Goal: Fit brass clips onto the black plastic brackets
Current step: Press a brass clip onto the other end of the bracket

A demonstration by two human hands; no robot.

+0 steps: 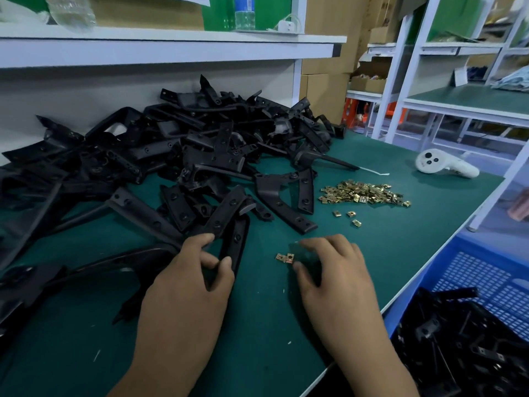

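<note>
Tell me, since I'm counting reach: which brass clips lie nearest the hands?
The two clips lying just left of the right hand's fingertips; the three strays and the heap lie farther back.

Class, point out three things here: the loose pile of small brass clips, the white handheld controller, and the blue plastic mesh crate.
Pile of small brass clips [363, 192], head view, middle of heap.
White handheld controller [446, 167], head view, its handle.
Blue plastic mesh crate [469, 270], head view, bare floor.

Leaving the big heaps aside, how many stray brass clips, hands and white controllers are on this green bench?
Stray brass clips: 5, three beside the clip pile, two by the right hand
Hands: 2, the left hand gripping a black bracket
White controller: 1
Total: 8
</note>
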